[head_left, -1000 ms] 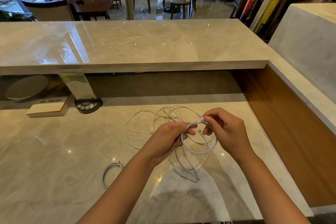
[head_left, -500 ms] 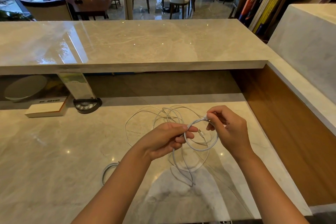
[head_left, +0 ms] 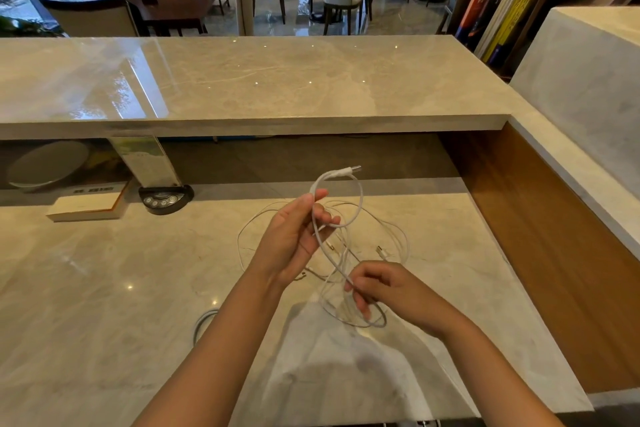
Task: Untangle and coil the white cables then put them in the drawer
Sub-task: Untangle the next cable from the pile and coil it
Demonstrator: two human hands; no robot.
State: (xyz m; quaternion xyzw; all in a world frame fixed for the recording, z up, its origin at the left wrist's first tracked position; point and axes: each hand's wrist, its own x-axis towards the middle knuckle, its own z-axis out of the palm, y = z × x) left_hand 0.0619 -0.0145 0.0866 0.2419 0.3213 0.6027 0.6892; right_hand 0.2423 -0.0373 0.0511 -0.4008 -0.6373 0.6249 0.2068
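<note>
While the left hand (head_left: 294,236) pinches a white cable (head_left: 358,198) loop aloft, the right hand (head_left: 388,291) grips its lower strand above the marble counter (head_left: 104,288), near the wooden side panel (head_left: 540,236).

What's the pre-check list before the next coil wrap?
1. Left hand grips the coil loop: ok.
2. Right hand pinches the trailing cable: ok.
3. Plug end free above the loop: ok.
4. Remaining cables untangled on the counter: not ok, strands cross.
5. Second coiled cable lying apart from the tangle: ok.
6. Drawer open: cannot tell, not in view.
</note>
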